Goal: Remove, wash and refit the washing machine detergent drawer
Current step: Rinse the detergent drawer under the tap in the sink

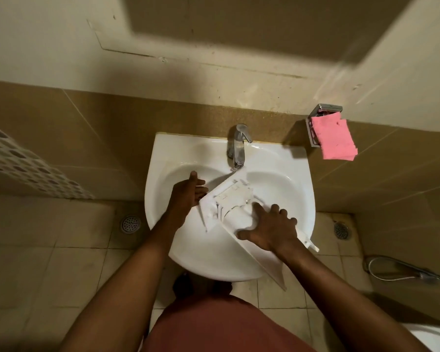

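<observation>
- Two-handedly steadying the detergent drawer inside the white washbasin, just below the chrome mixer tap.
- Lying tilted across the bowl, with compartments facing up toward the tap and the front panel overhanging the near right rim.
- Bracing with the left hand: fingers straight and slightly apart, touching the drawer's left edge and curling round nothing.
- Gripping with the right hand: fingers bent over the drawer's body, thumb spreading onto the front panel.
- Judging the step in hand as washing, removal being done and refitting not yet begun. Not telling, from this view, any clear flow at the spout.
- Calling next, probably, for opening or checking the tap, turning the compartments under the spout and rubbing residue out of the corners.
- Needing a firm hold throughout, given wet smooth plastic and a heavy end hanging outside the bowl.
- Hanging on the tiled wall to the right, well apart from the basin: pink sponge in a chrome holder.
</observation>
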